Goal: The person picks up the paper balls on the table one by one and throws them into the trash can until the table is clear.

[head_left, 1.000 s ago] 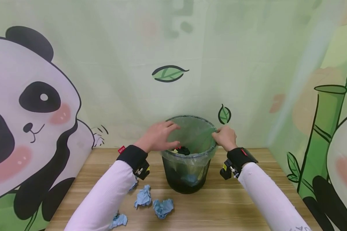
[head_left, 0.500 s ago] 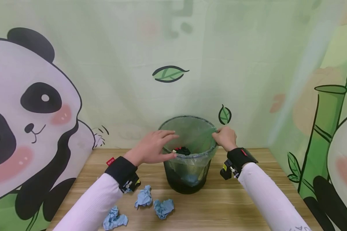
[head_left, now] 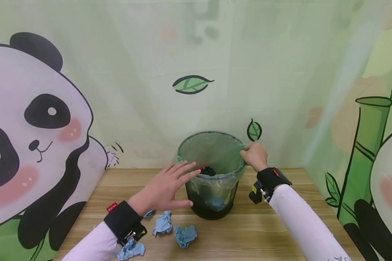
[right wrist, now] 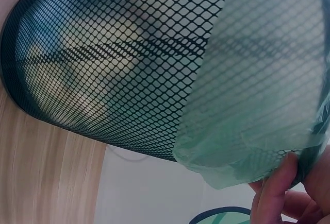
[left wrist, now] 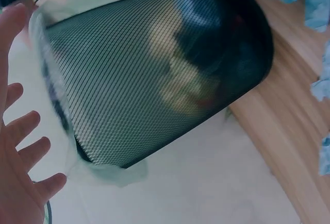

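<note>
A black mesh waste bin [head_left: 212,197] stands on the table, lined with a thin green plastic bag [head_left: 227,181] folded over its rim. My right hand [head_left: 256,156] pinches the rim and bag at the bin's right side; the right wrist view shows its curled fingers [right wrist: 276,193] there. To the left of the bin my left hand [head_left: 164,188] is spread, its fingers extended and holding nothing. Inside the bin lie a black and red item [head_left: 208,171] and other contents, blurred through the mesh.
Several crumpled blue papers lie on the wooden table [head_left: 248,235] near the bin: one in front [head_left: 185,236], another beside it [head_left: 163,223], and one by the left wrist [head_left: 132,250]. Behind the table hangs a green backdrop [head_left: 143,90] with printed pandas.
My left hand has moved from over the bin's left rim down and left, fingers spreading. My right hand stays on the rim, and the bin has hardly moved.
</note>
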The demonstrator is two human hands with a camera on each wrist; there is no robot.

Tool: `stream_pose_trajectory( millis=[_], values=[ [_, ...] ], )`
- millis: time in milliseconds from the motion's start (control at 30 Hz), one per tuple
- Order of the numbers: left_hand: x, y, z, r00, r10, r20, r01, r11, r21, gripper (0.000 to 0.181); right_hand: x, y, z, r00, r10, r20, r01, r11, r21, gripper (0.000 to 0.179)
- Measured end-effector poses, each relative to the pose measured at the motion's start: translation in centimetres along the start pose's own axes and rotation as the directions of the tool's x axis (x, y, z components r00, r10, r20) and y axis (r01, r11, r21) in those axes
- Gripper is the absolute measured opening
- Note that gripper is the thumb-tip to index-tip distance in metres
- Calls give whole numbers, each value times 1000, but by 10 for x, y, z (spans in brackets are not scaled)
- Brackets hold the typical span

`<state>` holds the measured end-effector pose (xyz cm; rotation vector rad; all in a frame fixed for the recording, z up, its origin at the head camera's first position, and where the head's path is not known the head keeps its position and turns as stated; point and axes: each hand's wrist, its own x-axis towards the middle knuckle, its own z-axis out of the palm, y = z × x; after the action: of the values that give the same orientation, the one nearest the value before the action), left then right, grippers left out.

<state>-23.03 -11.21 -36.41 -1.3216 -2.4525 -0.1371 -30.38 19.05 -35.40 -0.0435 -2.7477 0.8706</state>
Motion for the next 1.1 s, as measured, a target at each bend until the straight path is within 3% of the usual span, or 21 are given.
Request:
stream_pose_trajectory(
  millis=[467,933,1100],
  values=[
    [-30,23,37,999,38,-8,-38,999,7,79,1,2,-2,1000,6,11,-6,1000,-6,36],
    [-63,35,105,996,10,90,-5,998,-58,79,1,3,2,1000,-12,11,12,1000,-5,36],
    [-70,39,134,997,10,76,-3,996,-91,78,1,4,3,1000,-30,5,30,1000,-1,39]
  ],
)
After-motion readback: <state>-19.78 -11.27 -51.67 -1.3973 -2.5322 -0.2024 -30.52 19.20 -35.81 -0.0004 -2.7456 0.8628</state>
